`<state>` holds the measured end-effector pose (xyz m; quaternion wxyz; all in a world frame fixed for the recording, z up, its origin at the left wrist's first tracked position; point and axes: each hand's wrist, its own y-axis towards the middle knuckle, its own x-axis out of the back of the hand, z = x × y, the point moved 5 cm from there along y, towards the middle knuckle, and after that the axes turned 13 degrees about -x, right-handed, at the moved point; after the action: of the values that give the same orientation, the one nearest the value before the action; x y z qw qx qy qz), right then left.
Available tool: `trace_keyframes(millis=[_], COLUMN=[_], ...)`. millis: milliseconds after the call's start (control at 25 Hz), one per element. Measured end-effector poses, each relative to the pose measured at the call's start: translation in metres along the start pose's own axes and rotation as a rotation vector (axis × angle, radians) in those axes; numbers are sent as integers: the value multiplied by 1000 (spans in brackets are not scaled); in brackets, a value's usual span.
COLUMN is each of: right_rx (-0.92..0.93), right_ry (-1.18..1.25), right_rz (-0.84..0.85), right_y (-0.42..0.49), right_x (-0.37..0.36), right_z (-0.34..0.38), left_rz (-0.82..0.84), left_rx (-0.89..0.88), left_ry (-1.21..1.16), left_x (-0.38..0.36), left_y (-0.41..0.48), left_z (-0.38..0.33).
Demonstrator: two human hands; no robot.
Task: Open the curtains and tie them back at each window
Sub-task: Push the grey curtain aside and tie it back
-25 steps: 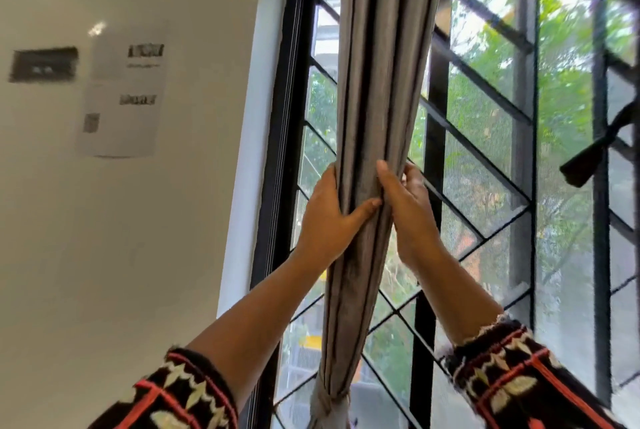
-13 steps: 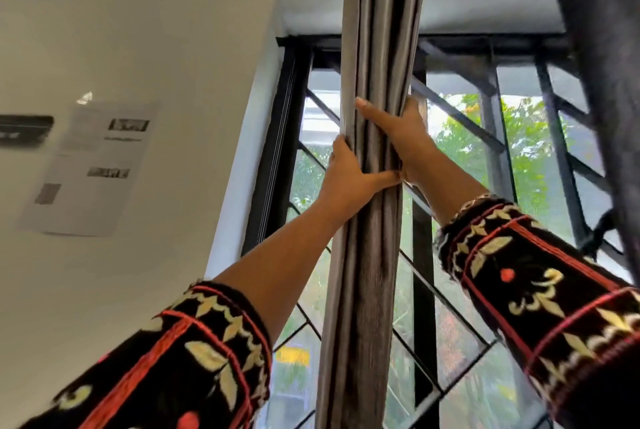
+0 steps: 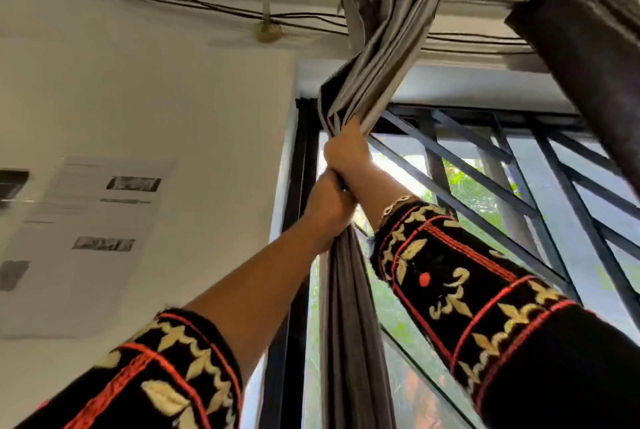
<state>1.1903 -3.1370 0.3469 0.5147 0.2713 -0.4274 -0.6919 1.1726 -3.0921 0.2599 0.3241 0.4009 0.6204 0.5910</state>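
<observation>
Left hand [image 3: 329, 210] and right hand [image 3: 346, 154] — stacked, both clenched around the bunched grey curtain [image 3: 377, 57].

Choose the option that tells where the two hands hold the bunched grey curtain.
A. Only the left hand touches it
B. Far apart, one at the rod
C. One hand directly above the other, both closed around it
C: the right hand grips the bunched grey curtain just above the left hand, both closed on the fabric.
</observation>
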Motion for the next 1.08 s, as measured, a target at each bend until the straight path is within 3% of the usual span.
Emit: trace_keyframes(millis=[200,440,680,840,1080], right_rx=[-8,93,116,64,32], right_ry=[34,-47,64,104,148], right_rz=[30,162,339,370,308], right_y=[-1,-33,-71,-76,-87], right_x=[-55,-140,-214,-209,-151], right_z=[58,114,160,155,94], left_rz=[-7,-181,-262,-148,-55], left_rx=[-114,-76,-48,-96,-74], left_ry=[-228,5,294,371,398], left_x=[74,167,260,262,207], left_y=[27,18,4,-6,-38], left_z=[10,35,52,42,27])
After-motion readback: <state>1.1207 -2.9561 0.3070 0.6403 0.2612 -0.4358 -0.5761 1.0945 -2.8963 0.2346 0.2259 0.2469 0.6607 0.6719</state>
